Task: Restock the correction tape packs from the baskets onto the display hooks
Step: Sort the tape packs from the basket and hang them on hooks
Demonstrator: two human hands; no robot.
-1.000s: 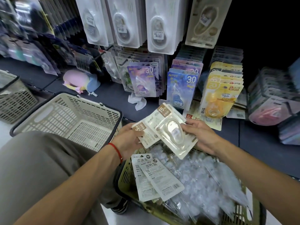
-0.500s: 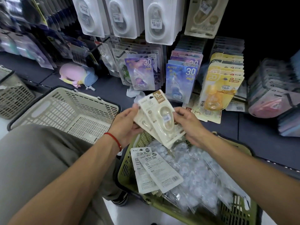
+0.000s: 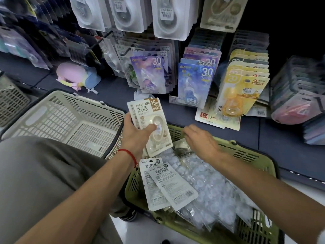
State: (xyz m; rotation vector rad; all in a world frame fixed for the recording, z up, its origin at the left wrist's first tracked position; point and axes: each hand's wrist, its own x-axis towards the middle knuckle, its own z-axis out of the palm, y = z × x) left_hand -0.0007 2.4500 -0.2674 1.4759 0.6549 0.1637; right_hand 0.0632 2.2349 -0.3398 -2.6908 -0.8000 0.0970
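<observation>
My left hand (image 3: 139, 136) grips a small stack of cream correction tape packs (image 3: 149, 120), held upright above the green basket (image 3: 249, 152). My right hand (image 3: 200, 140) reaches down into that basket, fingers curled over a cream pack (image 3: 181, 145) lying among clear bagged items; whether it grips the pack is blurred. Two more packs (image 3: 167, 184) lie face down at the basket's left side. Above the shelf, display hooks carry hanging packs, purple (image 3: 149, 74), blue (image 3: 195, 81) and yellow (image 3: 244, 92).
A beige basket (image 3: 58, 120) with nothing in it sits to the left, against my knee (image 3: 44, 182). Another mesh basket (image 3: 10, 101) is at the far left. A pink and blue pouch (image 3: 75, 74) lies on the dark shelf. Pink packs (image 3: 295, 106) lean at right.
My right hand has let go of the cream packs and dropped into the green basket. My left hand now holds the stack alone and has turned it upright.
</observation>
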